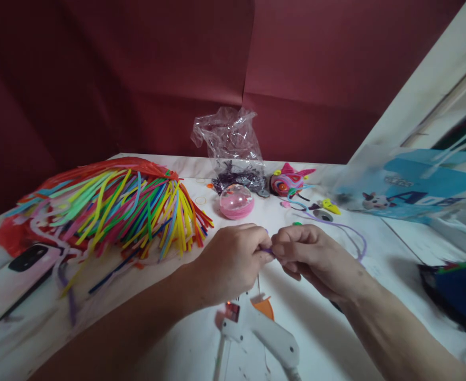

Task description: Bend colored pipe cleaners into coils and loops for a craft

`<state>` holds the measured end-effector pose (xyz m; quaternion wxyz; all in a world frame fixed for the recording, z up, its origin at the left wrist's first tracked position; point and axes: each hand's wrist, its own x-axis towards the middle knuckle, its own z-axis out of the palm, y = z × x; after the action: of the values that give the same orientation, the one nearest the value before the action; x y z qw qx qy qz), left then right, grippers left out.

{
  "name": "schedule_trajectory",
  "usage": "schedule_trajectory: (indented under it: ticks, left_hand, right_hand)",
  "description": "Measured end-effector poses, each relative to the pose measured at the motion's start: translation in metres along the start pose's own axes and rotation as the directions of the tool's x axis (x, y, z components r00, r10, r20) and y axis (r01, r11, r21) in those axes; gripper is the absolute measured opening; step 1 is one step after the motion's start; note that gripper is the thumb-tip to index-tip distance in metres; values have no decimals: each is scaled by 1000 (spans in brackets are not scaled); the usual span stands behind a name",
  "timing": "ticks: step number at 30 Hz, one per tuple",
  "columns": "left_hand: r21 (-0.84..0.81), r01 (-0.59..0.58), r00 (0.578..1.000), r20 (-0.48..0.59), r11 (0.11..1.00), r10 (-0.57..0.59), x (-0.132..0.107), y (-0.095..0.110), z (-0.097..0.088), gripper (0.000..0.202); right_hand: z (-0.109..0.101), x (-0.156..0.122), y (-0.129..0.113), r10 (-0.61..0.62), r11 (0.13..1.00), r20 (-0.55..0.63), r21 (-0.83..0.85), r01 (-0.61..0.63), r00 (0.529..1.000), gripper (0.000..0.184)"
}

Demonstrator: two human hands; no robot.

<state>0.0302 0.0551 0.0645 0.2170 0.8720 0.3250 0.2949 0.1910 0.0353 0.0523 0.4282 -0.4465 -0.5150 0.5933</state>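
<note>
Clamping a thin purple craft stem (pixel 270 251) with the fingers of the left hand (pixel 233 262) and of the right hand (pixel 316 259), above the white worktop (pixel 324 344), this side of a round pink-and-clear ball (pixel 236 202).

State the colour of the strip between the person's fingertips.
The strip is purple; it shows in the head view.
</note>
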Motion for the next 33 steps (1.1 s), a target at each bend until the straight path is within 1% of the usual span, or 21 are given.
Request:
schedule_trajectory:
  ticks: [2,5,7,8,9,11,13,15,18,20,23,25,26,28,30,31,33]
  left_hand:
    - [23,-21,1000,3,1000,20,0,-1,0,10]
    - [61,-41,999,16,997,40,0,-2,1,11]
    - [80,-41,999,20,996,39,-1,-2,2,11]
    - [83,-40,999,18,996,39,-1,-2,2,10]
    - [76,-40,999,15,996,39,0,-2,2,10]
    - [17,-37,999,11,999,36,0,-2,2,8]
    - [-77,-30,1000,-7,997,29,0,-3,3,6]
    - [-167,-15,999,-31,986,10,-1,-5,4,6]
    - [-257,17,998,-48,966,-30,-1,-7,6,9]
    - [-308,34,998,-48,951,-51,-1,-8,8,10]
    - [-382,50,993,-76,923,-85,-1,-8,11,10]
    - [-451,70,988,-94,890,-125,-1,-8,14,8]
    - [-507,86,985,-89,858,-151,-1,-8,16,6]
    - [-643,130,977,-46,755,-208,0,-7,19,4]
    - [-737,169,969,2,655,-248,0,-5,19,3]
    - [-754,177,966,11,633,-258,1,-4,19,3]
    - [-754,172,962,-9,634,-272,1,-3,17,4]
  right_hand:
    - [0,-1,0,3,1000,-6,-4,-3,1000,20]
    - [1,-2,0,-12,992,13,-126,13,1000,21]
    - [2,-3,-1,-38,982,-9,-183,36,999,22]
    - [4,-3,-1,-45,984,-29,-171,40,999,23]
    - [5,-3,-2,-38,991,-46,-127,32,998,23]
    - [8,-3,-3,13,999,-50,36,-11,999,25]
    - [10,-4,-4,74,976,-34,207,-66,997,25]
    - [9,-4,-5,111,944,-17,315,-100,994,25]
    - [7,-5,-5,113,917,-7,386,-102,994,25]
    - [5,-5,-5,103,910,-6,404,-92,995,26]
    - [5,-4,-4,90,904,-20,421,-73,996,27]
    - [5,-3,-5,80,903,-3,424,-71,997,27]
    - [6,-3,-6,77,906,12,417,-75,997,28]
    - [7,-4,-7,66,922,20,380,-69,998,29]
    - [7,-5,-8,44,949,-4,311,-40,999,31]
    - [7,-5,-7,28,963,-21,270,-22,999,31]
    - [5,-6,-6,-27,986,-70,165,39,997,32]
